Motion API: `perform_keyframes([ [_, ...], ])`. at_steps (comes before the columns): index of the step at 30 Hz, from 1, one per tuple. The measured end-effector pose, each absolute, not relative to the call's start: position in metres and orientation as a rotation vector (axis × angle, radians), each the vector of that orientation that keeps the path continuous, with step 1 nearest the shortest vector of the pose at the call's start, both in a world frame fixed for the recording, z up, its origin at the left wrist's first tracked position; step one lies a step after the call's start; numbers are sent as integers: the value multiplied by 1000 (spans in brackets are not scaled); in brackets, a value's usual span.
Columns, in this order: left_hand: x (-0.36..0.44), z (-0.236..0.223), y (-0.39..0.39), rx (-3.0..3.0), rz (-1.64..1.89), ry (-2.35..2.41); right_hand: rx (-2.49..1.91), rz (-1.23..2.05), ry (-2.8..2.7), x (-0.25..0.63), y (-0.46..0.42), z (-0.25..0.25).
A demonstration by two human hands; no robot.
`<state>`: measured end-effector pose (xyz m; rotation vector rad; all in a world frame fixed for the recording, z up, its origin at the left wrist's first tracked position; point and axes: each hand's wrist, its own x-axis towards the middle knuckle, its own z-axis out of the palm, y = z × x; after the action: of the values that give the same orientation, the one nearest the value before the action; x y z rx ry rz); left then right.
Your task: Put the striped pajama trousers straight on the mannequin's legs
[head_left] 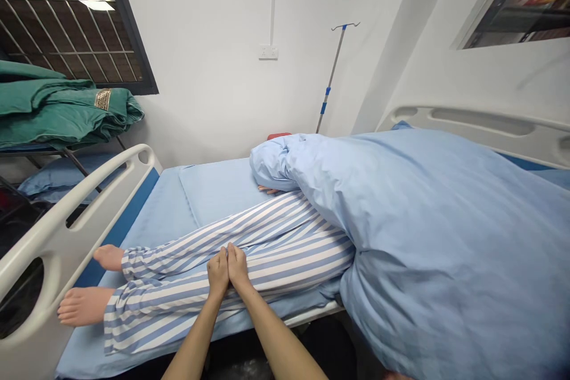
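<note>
My left hand and my right hand lie side by side on the upper of two legs in blue-and-white striped pyjama trousers, their fingertips together. The legs stretch across a hospital bed, ending in bare feet near the left bed rail. A light blue duvet covers the rest of the lying figure. A small hand shows at the duvet's edge, beyond the legs. Whether my fingers grip the cloth is hidden.
A white bed rail runs along the left, and a white bed end stands at the right. Behind are an IV pole, a wall socket and a barred window. Green folded cloth lies on a neighbouring bed.
</note>
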<state>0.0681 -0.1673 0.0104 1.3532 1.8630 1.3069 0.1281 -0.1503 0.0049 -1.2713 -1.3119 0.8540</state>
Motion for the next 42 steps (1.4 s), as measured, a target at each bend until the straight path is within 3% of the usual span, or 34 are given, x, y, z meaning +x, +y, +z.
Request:
perform_keyframes([
  [12,71,13,-169,1388,1300,1829,-1321,618,-1671,151,-159,6],
  [21,96,29,-155,1174,1378,1705,-1233,833,-1379,158,-151,5],
  [31,101,5,-158,1416,1323,1789,-1234,927,-1260,165,-142,6],
  [42,103,1,-157,1514,1227,1766,-1336,661,-1668,194,-155,19],
])
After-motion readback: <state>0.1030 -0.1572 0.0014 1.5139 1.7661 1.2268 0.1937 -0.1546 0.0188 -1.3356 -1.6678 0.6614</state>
